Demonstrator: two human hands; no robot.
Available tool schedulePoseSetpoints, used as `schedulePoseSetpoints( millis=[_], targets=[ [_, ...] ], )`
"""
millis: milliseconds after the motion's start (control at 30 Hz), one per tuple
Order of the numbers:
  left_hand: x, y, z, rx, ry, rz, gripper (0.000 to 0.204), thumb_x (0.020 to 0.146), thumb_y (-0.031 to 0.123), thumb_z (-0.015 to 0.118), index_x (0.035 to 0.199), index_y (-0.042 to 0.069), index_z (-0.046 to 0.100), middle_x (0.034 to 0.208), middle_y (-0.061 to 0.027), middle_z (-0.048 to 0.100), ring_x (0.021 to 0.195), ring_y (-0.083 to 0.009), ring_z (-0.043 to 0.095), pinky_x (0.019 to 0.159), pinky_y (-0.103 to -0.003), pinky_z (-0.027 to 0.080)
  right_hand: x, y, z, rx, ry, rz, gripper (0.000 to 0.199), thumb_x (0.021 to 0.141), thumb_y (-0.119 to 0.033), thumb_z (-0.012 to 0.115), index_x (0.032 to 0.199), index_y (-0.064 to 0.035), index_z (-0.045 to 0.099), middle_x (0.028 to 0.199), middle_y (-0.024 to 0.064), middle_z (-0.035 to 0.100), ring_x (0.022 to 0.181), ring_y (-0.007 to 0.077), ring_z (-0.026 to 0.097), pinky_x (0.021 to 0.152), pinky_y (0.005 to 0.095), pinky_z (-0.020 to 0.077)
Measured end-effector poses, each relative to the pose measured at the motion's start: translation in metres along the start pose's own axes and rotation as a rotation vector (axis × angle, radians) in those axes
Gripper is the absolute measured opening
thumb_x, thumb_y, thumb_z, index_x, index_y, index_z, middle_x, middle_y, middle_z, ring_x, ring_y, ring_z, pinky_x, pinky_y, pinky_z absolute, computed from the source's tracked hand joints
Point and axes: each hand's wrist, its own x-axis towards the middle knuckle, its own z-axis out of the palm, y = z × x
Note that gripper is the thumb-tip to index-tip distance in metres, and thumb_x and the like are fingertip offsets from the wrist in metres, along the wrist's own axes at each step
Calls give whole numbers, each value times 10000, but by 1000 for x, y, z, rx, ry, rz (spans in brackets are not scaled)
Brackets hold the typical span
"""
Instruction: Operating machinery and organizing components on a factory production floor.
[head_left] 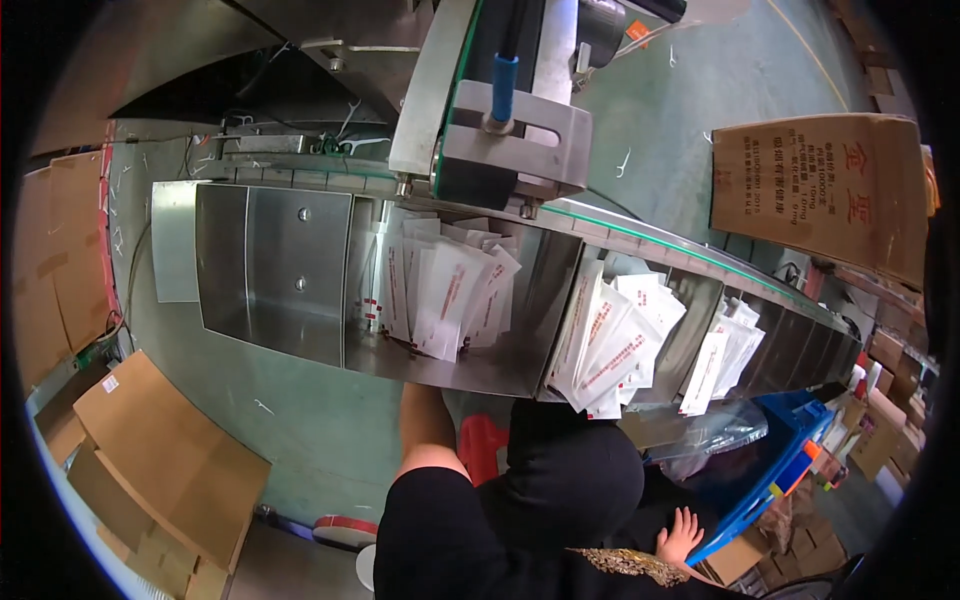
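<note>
Right hand empty — packets upright

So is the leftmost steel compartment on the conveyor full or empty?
Empty. The leftmost steel compartment shows only bare metal and two bolts, while the next compartment holds a pile of white sachets.

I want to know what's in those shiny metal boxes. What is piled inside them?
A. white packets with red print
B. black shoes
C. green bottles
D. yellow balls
A: the metal compartments of the conveyor hold loose heaps of flat white packets with red print, and more of them fill the next compartment along.
</note>
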Motion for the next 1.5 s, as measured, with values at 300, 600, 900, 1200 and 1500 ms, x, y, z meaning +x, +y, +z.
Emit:
schedulePoseSetpoints(
  millis=[300,600,900,1200,1500],
  targets=[
    [-16,-24,2,90,12,-27,348,914,266,437,1214,103,505,1220,-149,530,1078,-348,532,866,-474,458,14,-6,-9,-19,-13,-17,676,724,-322,547,1357,-142,393,1409,50,385,1316,297,299,1048,568,159],
    [-29,-41,14,162,21,-10,375,907,289,440,1230,107,494,1246,-160,517,1084,-374,523,868,-484,452,16,-10,-12,-39,-5,-12,664,720,-312,555,1346,-147,404,1390,35,402,1316,300,293,1044,576,161],
    [-40,-45,38,209,34,53,403,899,311,444,1247,112,484,1273,-172,505,1090,-400,515,871,-493,446,9,-20,-21,-15,-29,24,626,719,-288,567,1315,-152,432,1382,34,401,1319,303,283,1056,579,144],
    [-76,28,-22,-274,-566,-322,467,887,320,528,1286,108,410,1105,-238,569,929,-453,565,763,-533,461,-2,-24,-19,92,15,46,588,736,-264,561,1298,-133,444,1375,51,400,1327,308,262,1071,580,109],
    [-43,201,-245,-678,229,543,573,776,76,559,1302,-57,377,924,-155,577,777,-328,538,771,-415,430,-16,-25,-9,183,201,24,577,739,-276,558,1289,-126,470,1336,57,440,1316,299,282,1080,575,103]
  ],
)
